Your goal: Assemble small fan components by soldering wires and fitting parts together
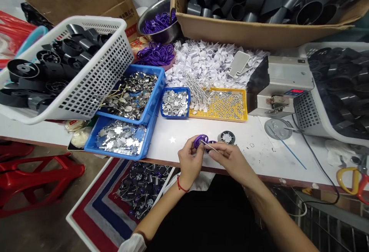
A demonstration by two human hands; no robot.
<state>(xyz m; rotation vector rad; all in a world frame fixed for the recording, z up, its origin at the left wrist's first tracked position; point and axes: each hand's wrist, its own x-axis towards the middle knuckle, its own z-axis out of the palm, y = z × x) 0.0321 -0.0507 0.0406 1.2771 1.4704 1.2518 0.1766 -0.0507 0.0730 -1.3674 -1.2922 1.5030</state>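
Both hands work right at the near edge of the white table (219,129), close to the body so the fiddly bit stays under the eyes. The left hand (190,159) pinches a purple coil (201,140) while the right hand (230,156) is closed on a thin wire (211,147) poking into it. Just behind the coil lies a round black reel (226,137), easy to grab. Further back from the coil are the yellow tray (245,102) and blue bins (157,90), parts sorted within reach.
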